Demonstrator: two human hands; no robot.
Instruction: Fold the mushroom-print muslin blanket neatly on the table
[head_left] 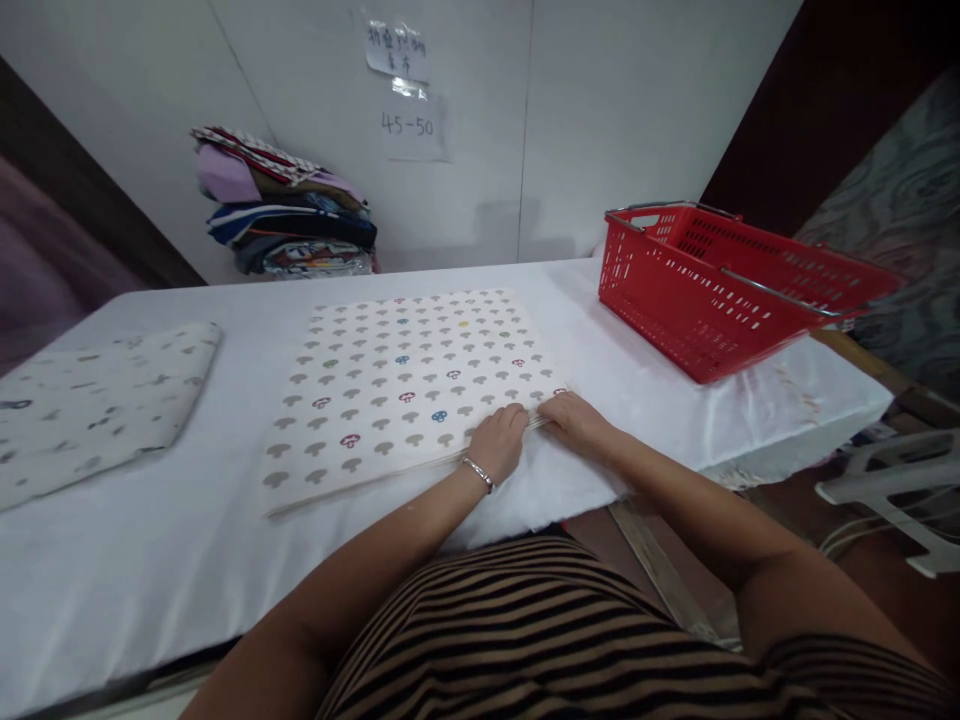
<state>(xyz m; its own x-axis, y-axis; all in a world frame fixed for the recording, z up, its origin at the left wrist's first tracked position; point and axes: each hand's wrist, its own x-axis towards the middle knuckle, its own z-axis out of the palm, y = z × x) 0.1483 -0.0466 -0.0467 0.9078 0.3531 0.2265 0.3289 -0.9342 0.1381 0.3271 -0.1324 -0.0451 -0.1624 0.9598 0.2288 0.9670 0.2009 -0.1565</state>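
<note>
A folded white cloth with a mushroom print (405, 390) lies flat in the middle of the table covered in white (187, 540). My left hand (499, 440), with a bracelet at the wrist, rests on the cloth's near right edge, fingers curled on the fabric. My right hand (574, 418) lies right beside it at the cloth's near right corner, fingers pressed on the edge. The two hands almost touch. I cannot see whether the fingertips pinch the fabric or only press on it.
A second folded patterned cloth (90, 405) lies at the left. A pile of folded colourful fabrics (289, 215) stands against the back wall. A red plastic basket (720, 285) sits tilted at the table's right end. A white chair (892, 490) stands at the right.
</note>
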